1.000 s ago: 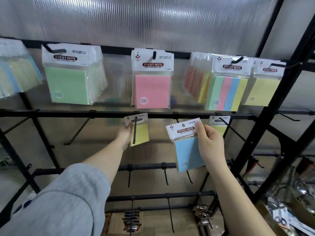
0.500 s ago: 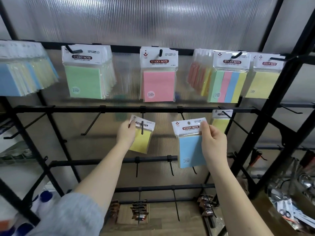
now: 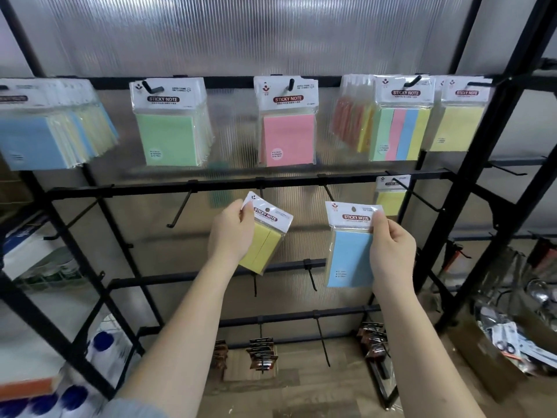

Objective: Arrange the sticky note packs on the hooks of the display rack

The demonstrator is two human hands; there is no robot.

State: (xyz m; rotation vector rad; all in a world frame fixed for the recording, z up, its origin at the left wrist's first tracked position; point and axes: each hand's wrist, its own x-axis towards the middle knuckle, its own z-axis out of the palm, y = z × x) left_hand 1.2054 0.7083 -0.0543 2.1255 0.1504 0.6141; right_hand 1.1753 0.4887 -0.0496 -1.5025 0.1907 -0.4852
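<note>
Hands pinch glossy packs — left hand (image 3: 230, 233) yellow pack (image 3: 265, 242), right hand (image 3: 391, 254) blue pack (image 3: 349, 254)

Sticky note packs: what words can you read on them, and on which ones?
"STICKY NOTE": green pack, pink pack, striped pack, yellow pack in the left hand, blue pack in the right hand.
Small print: too blurred.

Left hand (image 3: 230, 233): raised in front of the rack, fingers curled, thumb and fingertips pinching a card header at its upper corner.
Right hand (image 3: 390, 248): raised level with the left, thumb and forefinger pinching a header edge.
Forearms: both bare, extended upward, apart.
</note>
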